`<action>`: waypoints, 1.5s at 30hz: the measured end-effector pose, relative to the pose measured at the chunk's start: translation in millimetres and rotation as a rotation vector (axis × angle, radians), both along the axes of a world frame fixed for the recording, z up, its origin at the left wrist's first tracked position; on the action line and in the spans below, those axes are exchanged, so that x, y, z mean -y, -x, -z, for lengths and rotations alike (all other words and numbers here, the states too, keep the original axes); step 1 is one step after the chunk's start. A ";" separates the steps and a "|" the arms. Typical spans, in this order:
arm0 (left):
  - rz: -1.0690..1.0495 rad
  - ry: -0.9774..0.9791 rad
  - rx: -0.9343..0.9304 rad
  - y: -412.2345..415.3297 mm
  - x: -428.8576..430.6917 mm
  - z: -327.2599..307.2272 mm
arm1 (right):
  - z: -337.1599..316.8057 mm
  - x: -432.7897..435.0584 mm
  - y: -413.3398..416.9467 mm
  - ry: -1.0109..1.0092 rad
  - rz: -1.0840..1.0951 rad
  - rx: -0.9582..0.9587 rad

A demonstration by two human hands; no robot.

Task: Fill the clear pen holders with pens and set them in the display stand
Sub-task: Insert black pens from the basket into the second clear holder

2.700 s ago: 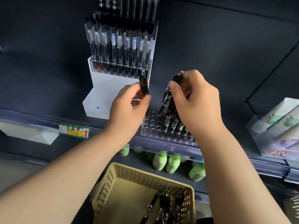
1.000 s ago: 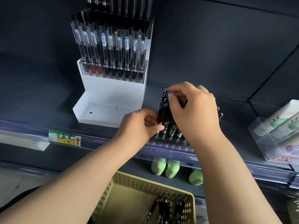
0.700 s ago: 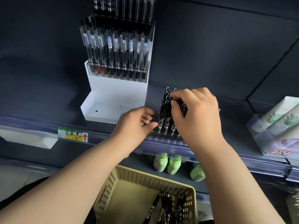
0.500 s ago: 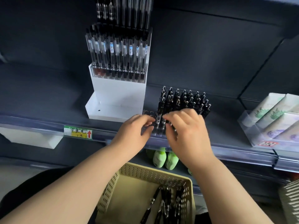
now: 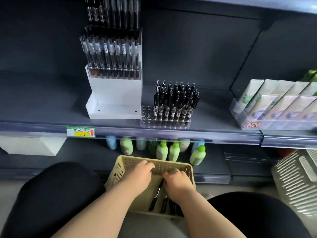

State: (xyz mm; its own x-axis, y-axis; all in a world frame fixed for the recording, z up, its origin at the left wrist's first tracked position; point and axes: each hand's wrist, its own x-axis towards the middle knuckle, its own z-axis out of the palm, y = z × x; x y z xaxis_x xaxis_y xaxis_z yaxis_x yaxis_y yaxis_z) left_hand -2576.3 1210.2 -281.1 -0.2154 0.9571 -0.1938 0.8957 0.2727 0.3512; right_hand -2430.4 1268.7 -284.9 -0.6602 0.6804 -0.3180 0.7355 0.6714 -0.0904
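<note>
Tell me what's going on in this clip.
A person is stocking pens. The left hand and right hand are down in the yellow basket among loose black pens; whether either grips one is hidden. On the shelf, the clear pen holder is mostly filled, its leftmost holes empty, beside the white display stand.

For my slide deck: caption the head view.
Left hand and right hand reach into the yellow basket of pens; the clear pen holder above stands partly filled.

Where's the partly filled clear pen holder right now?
Head view, centre: the clear plastic pen holder stands on the dark shelf, just right of the white display stand, above the yellow basket.
</note>
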 end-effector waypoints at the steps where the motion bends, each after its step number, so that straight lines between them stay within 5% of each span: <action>1: 0.011 0.048 -0.001 -1.7 2.7 7.7 | 8.2 3.1 -2.2 0.029 0.004 0.054; 7: 0.144 0.374 -0.089 -14.4 11.0 43.8 | 39.6 5.6 -0.5 0.108 -0.039 0.221; 15: 0.255 0.522 -0.113 -19.3 -11.1 76.5 | 59.7 -8.9 5.6 0.198 -0.003 0.302; 23: 0.245 0.426 -0.049 -23.3 -25.6 98.2 | 77.4 -8.3 15.6 0.146 -0.116 0.321; 31: 0.639 0.310 -0.272 -8.1 -14.9 99.6 | 71.0 -11.3 11.1 0.186 -0.141 0.244; 36: 0.382 0.118 -0.161 -3.1 -10.0 84.8 | 59.9 -13.7 0.0 0.192 0.050 -0.011; 42: -0.220 -0.163 0.217 -2.5 -13.3 56.0 | 34.1 -12.9 0.8 0.166 0.337 -0.474; 45: -0.354 -0.278 0.379 -3.9 -10.1 39.4 | 16.4 -9.4 7.4 0.192 0.417 -0.620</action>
